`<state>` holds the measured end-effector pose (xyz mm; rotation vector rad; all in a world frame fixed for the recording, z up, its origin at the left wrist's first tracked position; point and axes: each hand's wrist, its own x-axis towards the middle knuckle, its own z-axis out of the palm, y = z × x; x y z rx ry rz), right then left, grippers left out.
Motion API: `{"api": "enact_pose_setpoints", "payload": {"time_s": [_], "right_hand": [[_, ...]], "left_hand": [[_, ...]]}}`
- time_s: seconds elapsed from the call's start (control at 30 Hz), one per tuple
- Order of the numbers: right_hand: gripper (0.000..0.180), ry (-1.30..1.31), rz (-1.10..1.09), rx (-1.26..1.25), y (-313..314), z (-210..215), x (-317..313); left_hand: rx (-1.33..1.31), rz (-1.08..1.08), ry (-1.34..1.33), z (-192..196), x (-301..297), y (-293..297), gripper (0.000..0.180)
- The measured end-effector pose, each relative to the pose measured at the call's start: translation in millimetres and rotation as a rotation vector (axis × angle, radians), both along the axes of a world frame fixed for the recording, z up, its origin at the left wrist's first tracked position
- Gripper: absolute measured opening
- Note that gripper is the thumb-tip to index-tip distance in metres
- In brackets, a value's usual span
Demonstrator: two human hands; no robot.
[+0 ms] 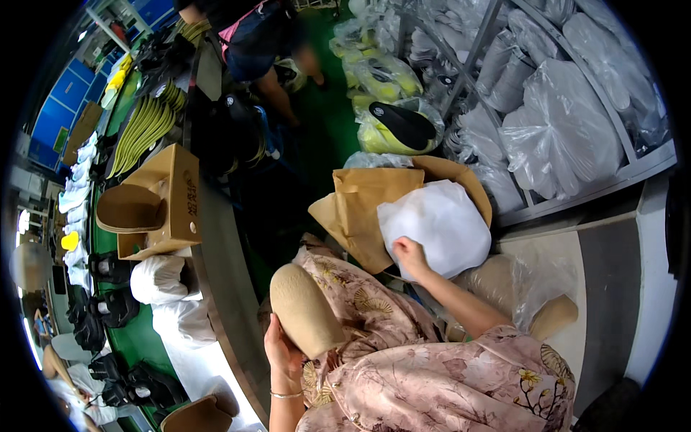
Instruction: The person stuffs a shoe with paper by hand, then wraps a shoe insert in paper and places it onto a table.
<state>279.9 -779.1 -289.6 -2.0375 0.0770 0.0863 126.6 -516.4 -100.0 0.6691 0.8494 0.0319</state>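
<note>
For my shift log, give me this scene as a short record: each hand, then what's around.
Left hand: holding a tan insole-shaped piece
Right hand: curled at a white sheet; grip unclear
Next to the sheet: brown paper
Left side: carton with brown pieces sticking out
Right side: metal rack with plastic bags
Top: another person, dark clothing

Around me a footwear workshop, stacked yellowish soles (pixel 147 131) on my left, black shoe parts (pixel 115 308) along a green counter (pixel 142 337), bagged grey sole shapes (pixel 565 129) filling a metal rack (pixel 592 184), a co-worker (pixel 253 45) ahead.
</note>
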Motion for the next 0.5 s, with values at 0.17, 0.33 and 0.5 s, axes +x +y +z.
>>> {"api": "enact_pose_setpoints", "payload": {"time_s": [0.17,0.33,0.5], "right_hand": [[0.014,0.026,-0.086,-0.369,-54,-55,28],[0.031,0.11,-0.027,-0.711,-29,-90,61],[0.057,0.023,0.054,-0.968,-15,-70,91]], "left_hand": [[0.081,-0.005,0.106,-25,-6,-2,0.036],[0.11,-0.023,0.135,-25,7,-10,0.034],[0.148,0.023,0.149,-23,10,-6,0.034]]}}
